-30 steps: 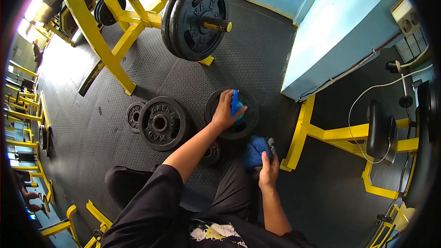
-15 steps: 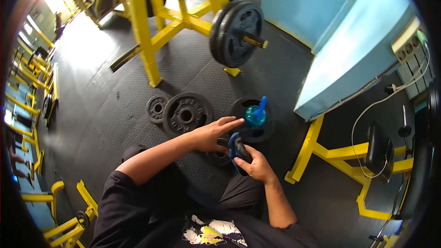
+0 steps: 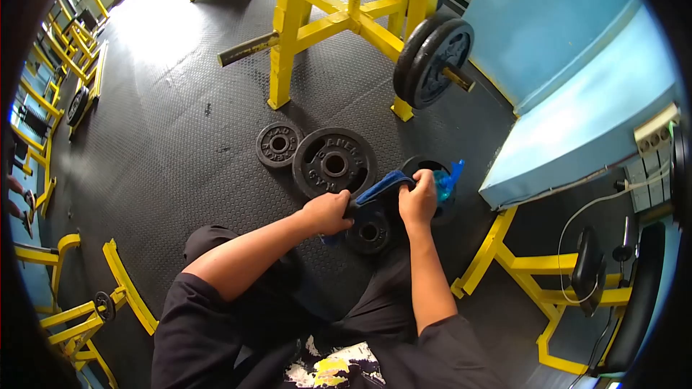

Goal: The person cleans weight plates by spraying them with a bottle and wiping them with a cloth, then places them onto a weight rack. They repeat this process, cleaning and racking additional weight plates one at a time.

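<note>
A blue and black piece of cloth [image 3: 383, 186] is stretched between my two hands above the floor. My left hand [image 3: 329, 213] is closed on its left end, and a bit of blue shows below that fist. My right hand [image 3: 418, 203] grips the other end with bent fingers. Just under the cloth lies a small black weight plate [image 3: 370, 247]. A larger plate [image 3: 308, 179] and another small plate [image 3: 264, 147] lie flat beyond my left hand. Behind my right hand a blue translucent bottle [image 3: 446, 183] is partly hidden, by a black plate [image 3: 422, 163] on the floor.
Ahead stands a yellow rack [image 3: 282, 65] with black plates [image 3: 441, 65] on its peg. A light blue pillar [image 3: 548, 137] is at the right, with a power strip [image 3: 654, 135] and a hanging white cable. Yellow bench frames [image 3: 544, 265] flank me on both sides.
My left hand has left the bottle's side and closed on the cloth. My right hand has moved up, and the cloth, bunched before, is now pulled out. The view has shifted left.
</note>
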Tool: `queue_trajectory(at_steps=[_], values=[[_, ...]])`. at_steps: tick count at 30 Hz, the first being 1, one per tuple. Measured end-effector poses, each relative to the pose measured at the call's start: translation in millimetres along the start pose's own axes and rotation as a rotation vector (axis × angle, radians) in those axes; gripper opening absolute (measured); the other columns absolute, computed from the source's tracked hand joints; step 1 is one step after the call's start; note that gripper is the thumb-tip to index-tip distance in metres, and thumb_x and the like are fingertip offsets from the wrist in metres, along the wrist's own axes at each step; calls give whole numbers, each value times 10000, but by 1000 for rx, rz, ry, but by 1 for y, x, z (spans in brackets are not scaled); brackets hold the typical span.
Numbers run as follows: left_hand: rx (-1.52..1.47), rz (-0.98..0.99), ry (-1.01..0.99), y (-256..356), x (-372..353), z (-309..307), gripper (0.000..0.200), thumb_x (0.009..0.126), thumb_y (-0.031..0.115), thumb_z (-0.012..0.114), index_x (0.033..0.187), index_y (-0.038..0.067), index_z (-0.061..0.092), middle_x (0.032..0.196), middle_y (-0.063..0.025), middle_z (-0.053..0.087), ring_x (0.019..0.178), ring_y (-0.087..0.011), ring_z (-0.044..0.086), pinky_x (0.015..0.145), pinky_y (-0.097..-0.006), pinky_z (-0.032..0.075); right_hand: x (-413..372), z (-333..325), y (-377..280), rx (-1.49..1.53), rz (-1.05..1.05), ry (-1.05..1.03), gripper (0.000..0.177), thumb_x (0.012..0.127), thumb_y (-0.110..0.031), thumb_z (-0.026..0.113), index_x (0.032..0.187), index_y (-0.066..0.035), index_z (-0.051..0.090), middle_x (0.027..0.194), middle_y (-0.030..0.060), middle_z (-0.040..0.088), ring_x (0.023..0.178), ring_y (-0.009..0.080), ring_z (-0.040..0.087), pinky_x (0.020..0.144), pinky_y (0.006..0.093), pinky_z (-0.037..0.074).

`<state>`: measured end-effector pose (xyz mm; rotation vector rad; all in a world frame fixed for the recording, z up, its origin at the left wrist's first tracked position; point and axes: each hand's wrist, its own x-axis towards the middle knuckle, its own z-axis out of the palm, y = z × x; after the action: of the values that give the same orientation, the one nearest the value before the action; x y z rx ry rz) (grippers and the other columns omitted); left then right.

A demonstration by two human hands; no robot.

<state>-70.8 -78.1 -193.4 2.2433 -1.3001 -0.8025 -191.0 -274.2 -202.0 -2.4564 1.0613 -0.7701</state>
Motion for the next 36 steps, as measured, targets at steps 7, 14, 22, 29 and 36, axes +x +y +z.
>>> queue_trajectory(at_steps=[7,14,22,29,36], values=[[75,-1,4,16,-5,-6,376,855,269,668,1114,48,507,826,-189,685,816,-376,689,700,-486,535,1,67,29,1358,572,-107,132,995,-135,552,942,-40,628,904,18,653,804,109,605,740,276,502],[264,98,-489,15,-27,-11,460,829,378,704,1127,40,611,910,-140,708,883,-312,709,711,-444,547,5,81,-18,623,-44,-303,365,944,-168,585,1270,-3,584,1339,143,541,1100,279,586,992,415,430],[368,102,-193,14,-29,-36,343,774,214,686,1065,48,612,966,-165,662,818,-271,682,656,-372,486,7,176,-42,-342,-397,-496,850,917,-515,512,1561,-74,175,1624,142,181,1492,357,166,1189,561,128],[418,83,-167,11,-29,-42,318,765,208,681,1032,43,625,961,-162,661,793,-248,673,643,-353,466,-2,201,-85,-234,-677,-534,823,909,-494,513,1533,-26,253,1614,159,206,1493,345,169,1200,524,128],[312,78,-241,15,-20,-35,338,756,220,695,1031,36,628,964,-164,672,847,-279,700,691,-409,503,-32,154,-25,-331,-1083,-763,732,928,-371,471,1530,-20,246,1616,155,200,1504,298,160,1211,451,152]])
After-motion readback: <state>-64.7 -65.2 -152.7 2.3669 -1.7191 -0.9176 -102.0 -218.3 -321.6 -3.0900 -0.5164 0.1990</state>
